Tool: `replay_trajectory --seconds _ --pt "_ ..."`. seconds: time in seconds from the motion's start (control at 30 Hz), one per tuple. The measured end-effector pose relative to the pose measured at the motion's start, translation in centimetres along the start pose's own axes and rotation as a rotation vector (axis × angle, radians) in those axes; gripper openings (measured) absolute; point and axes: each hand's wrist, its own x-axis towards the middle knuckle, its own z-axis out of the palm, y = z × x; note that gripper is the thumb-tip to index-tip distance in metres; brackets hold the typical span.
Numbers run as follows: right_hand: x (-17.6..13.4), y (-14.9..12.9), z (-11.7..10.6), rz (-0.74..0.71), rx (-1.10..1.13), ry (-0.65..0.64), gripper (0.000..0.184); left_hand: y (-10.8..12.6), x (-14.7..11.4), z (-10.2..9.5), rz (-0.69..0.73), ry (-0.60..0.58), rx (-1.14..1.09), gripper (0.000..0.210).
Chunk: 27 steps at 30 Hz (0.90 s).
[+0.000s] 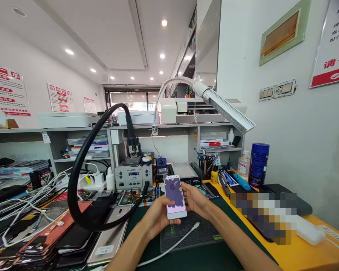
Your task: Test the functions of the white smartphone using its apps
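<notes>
A white smartphone [175, 197] with a lit purple screen is held upright above the work mat, in the middle of the head view. My left hand [160, 214] wraps around its lower left side, with the thumb on the screen near the bottom. My right hand [196, 199] is at the phone's right edge, fingers against it and partly behind it. Below the phone lies a dark textured pad [192, 235]. A white charging cable [177, 244] runs across this pad, its plug end loose and apart from the phone.
Stacked phones and parts [76, 237] crowd the left, under a thick black hose [73, 180] that loops from a grey hot-air station [131, 176]. A lamp [228, 109] arches overhead. At right stand a blue can [259, 163], a clear bottle [243, 165] and tools.
</notes>
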Motion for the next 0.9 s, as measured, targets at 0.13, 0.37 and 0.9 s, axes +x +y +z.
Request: replay_trajectory --seconds 0.13,0.37,0.9 --pt "-0.2 -0.2 0.1 0.004 -0.009 0.008 0.053 -0.2 0.2 -0.1 0.026 -0.009 0.061 0.04" --pt "-0.3 -0.4 0.4 0.016 -0.021 0.036 0.052 -0.5 0.5 -0.4 0.031 0.005 0.088 0.046" --pt "-0.2 0.0 0.4 -0.002 -0.029 0.032 0.053 -0.2 0.7 0.1 -0.039 0.036 -0.023 0.05"
